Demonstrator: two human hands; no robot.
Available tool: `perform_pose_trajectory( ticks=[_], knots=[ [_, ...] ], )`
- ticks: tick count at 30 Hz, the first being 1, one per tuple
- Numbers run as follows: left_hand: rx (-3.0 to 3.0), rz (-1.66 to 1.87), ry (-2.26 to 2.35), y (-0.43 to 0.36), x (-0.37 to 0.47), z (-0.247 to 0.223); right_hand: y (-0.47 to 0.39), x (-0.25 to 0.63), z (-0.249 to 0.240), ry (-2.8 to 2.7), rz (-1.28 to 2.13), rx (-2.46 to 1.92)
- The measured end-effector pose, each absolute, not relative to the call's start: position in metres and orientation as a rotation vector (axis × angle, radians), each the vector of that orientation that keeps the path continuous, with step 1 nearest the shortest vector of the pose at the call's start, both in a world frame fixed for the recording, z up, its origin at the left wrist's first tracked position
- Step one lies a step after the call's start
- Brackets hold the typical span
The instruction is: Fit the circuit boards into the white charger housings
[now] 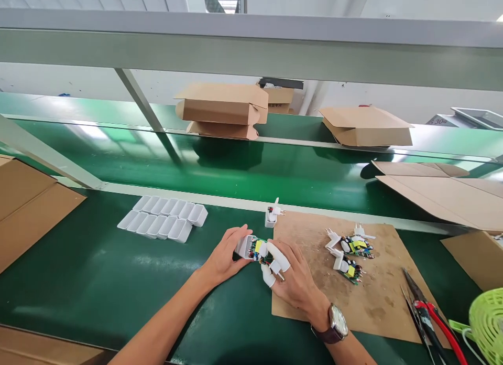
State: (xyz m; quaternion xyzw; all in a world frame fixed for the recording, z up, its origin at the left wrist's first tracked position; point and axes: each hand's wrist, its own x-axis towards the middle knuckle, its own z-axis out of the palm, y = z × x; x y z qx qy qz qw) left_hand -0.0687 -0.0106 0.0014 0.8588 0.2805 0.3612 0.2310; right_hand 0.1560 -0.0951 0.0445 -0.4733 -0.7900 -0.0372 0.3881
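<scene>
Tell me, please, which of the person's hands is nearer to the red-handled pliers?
Right. The right hand rests on the brown mat, a stretch left of the red-handled pliers. The left hand lies farther left, over the green table.

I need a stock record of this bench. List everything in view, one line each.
charger assembly: 1, white shell with circuit board, held between both hands
empty shells: about 12, white, two rows at left on the green bench
circuit boards with plugs: 2 or 3, on the brown mat
plug part: 1, white, at the mat's far corner
cardboard boxes: several, brown, behind the conveyor
pliers: red-handled, at right
fan: green, right edge
left hand: bare
right hand: white cots on fingers, wristwatch
</scene>
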Motion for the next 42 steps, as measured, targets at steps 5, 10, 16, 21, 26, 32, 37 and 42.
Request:
perform_pose_trajectory(
  ticks=[5, 10, 16, 21, 26, 32, 37, 42],
  knots=[
    [2.384, 0.984, 0.763, -0.0108, -0.0687, 0.0020, -0.0953, 0.1542, 0.0461, -2.038, -0.088, -1.223],
    [2.417, 0.978, 0.753, -0.0120, -0.0676, 0.0019, -0.0957, 0.1527, 0.0454, -2.060, -0.069, -1.259],
    [2.449, 0.973, 0.745, -0.0129, -0.0673, 0.0008, -0.0959, 0.1508, 0.0441, -2.079, -0.061, -1.261],
    [2.475, 0.978, 0.758, -0.0131, -0.0667, 0.0033, -0.0954, 0.1505, 0.0465, -2.090, -0.080, -1.270],
    [2.477, 0.978, 0.749, -0.0132, -0.0666, 0.0040, -0.0951, 0.1521, 0.0433, -2.119, -0.074, -1.276],
    [2.491, 0.946, 0.765, -0.0129, -0.0672, 0.0052, -0.0959, 0.1533, 0.0385, -2.109, -0.030, -1.299],
    [2.473, 0.941, 0.766, -0.0134, -0.0669, 0.0045, -0.0960, 0.1526, 0.0395, -2.102, -0.037, -1.294],
    [2.445, 0.895, 0.807, -0.0141, -0.0664, 0.0008, -0.0951, 0.1522, 0.0429, -2.102, -0.012, -1.300]
  ],
)
